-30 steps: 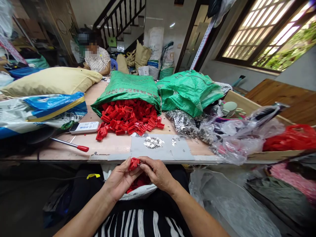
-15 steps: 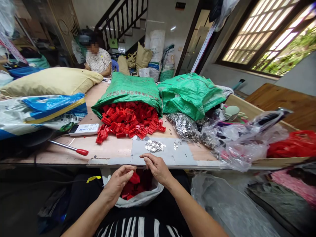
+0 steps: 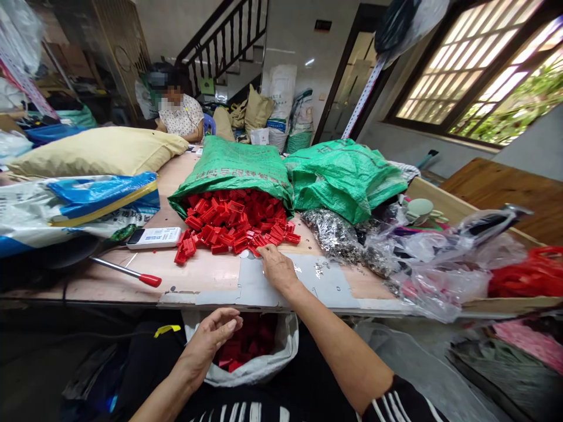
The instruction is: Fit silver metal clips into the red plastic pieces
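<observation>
the right hand [image 3: 279, 269] is now reaching over the table [image 3: 211, 275], just right of the frame's middle, where a half second ago it was hanging nearer, above the white bag [image 3: 290, 346] at lower centre. its fingertips are meeting the near edge of the heap of red pieces [image 3: 237, 223], which is spilling from the mouth of a green sack [image 3: 241, 164] at centre. whether those fingers are pinching a piece or only touching one, i cannot tell.

the left hand [image 3: 209, 340], at lower centre-left, is no longer holding the red piece it was handling a second ago; it is hovering by the bag's left side with fingers loosely curved and nothing visible in its grasp. more red pieces are lying inside the bag, so that piece is probably resting among them, and the work seems to be standing between one piece and another.

the right hand is also partly covering the small metal bits on the grey sheet [image 3: 250, 287]; a little cluster of metal bits [image 3: 320, 268] is showing just to its right. a person in a dotted top [image 3: 181, 119] is sitting at upper left.
</observation>
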`<act>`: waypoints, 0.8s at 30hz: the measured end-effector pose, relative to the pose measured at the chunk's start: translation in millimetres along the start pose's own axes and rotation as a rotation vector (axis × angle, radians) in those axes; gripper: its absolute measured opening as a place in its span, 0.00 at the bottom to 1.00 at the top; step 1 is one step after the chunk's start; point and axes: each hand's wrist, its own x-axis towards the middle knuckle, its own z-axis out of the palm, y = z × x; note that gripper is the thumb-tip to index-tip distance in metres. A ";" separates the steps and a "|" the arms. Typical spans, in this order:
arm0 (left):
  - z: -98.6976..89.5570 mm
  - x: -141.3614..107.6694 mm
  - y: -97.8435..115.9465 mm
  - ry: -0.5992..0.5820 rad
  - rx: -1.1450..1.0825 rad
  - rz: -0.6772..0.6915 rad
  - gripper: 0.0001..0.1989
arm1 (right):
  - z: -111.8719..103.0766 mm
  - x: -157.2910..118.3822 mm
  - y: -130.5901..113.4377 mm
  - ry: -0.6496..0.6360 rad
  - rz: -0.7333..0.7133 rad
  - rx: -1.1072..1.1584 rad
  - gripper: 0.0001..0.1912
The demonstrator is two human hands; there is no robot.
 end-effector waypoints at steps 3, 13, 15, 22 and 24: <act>1.2 -2.0 2.3 -0.013 -0.002 0.011 0.17 | -0.5 12.0 0.5 0.001 0.009 0.006 0.13; 12.4 -2.6 18.1 0.005 -0.099 0.017 0.27 | -21.7 -45.4 -12.3 0.028 -0.180 0.466 0.04; 17.4 -2.7 19.9 0.005 -0.103 0.034 0.33 | -24.9 -67.0 -14.3 -0.073 -0.246 0.650 0.05; 27.2 -4.8 10.8 -0.061 -0.037 0.000 0.22 | -21.9 -111.6 -7.8 -0.313 -0.232 0.911 0.08; 25.9 -6.7 9.8 -0.054 -0.038 -0.003 0.22 | -19.9 -113.2 4.7 -0.227 -0.132 0.949 0.08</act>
